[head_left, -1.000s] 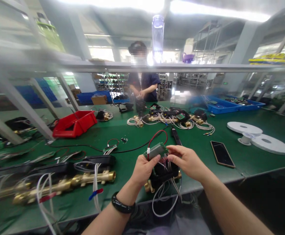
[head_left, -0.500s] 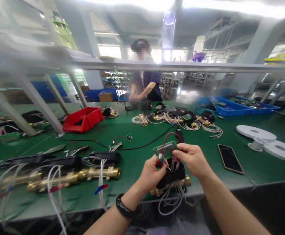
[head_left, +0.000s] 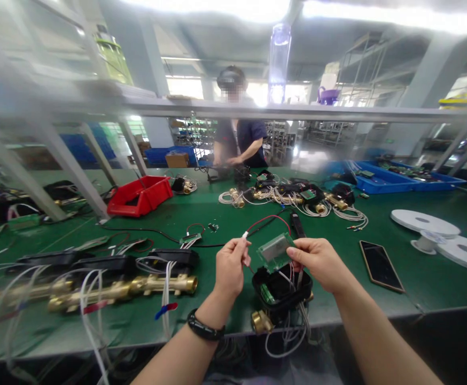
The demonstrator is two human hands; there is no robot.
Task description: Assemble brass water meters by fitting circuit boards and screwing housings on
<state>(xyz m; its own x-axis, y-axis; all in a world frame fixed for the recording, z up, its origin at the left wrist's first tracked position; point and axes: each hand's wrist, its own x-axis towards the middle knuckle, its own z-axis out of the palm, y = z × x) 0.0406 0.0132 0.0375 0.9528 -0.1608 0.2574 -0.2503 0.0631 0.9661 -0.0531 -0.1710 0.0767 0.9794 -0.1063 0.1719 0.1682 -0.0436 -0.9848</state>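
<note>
Head view, from across the worker's bench. Left hand [head_left: 229,267]: raised over the green bench top [head_left: 195,214], thumb and fingers pinching a white connector [head_left: 245,235] on the end of a red wire [head_left: 263,217]. A dark bracelet [head_left: 205,327] on that wrist. Right hand [head_left: 317,262]: gripping a green circuit board [head_left: 274,252] by its right edge, thumb on top. The board is tilted, held just above an open black housing [head_left: 289,294]; the red wire arcs from the connector toward the board's upper right corner. Inside the housing, at left, a smaller green piece [head_left: 266,293]. Below it, a brass fitting [head_left: 261,322] sticks out near the bench edge; white cables [head_left: 285,353] loop down over that edge.

Beyond the hands, a black tool [head_left: 297,224] lies on the bench. Rightward, a phone [head_left: 381,266], then white reels [head_left: 425,220]. Leftward, a row of brass pipe bodies [head_left: 163,284] with black housings; behind them, a red bin [head_left: 139,196]. Across the bench, a co-worker [head_left: 241,141] stands, forearms lowered.
</note>
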